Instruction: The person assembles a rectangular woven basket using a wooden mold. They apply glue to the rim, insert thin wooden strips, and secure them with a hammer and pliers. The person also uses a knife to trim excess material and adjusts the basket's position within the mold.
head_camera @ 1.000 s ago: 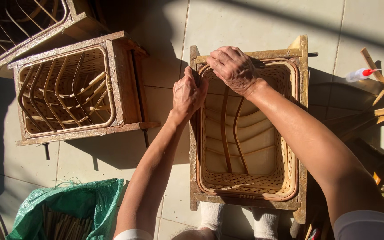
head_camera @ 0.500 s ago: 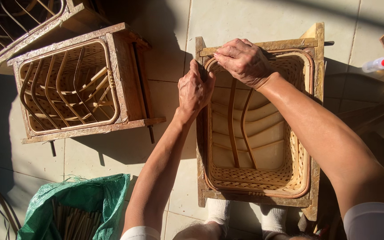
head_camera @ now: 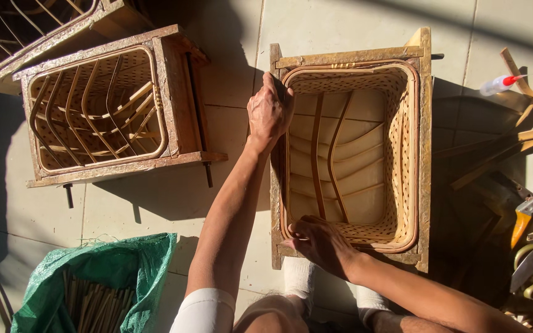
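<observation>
The half-woven rectangular rattan basket in its rough wooden mould frame (head_camera: 424, 154) is sitting on the tiled floor (head_camera: 340, 24) between the person's feet. The left hand (head_camera: 269, 111) is gripping the frame's far left corner, fingers curled over the rim; the right hand (head_camera: 322, 243) is pressing fingertips on the near rim. Walls and rim look woven; the bottom is showing bare ribs. A second similar mould basket (head_camera: 100, 108) is lying just left, and a green bag of cane strips (head_camera: 106, 271) is crowding the near left.

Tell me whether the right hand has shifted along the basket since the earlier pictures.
Yes. The right hand went from the far rim of the woven cane basket to its near rim.
</observation>
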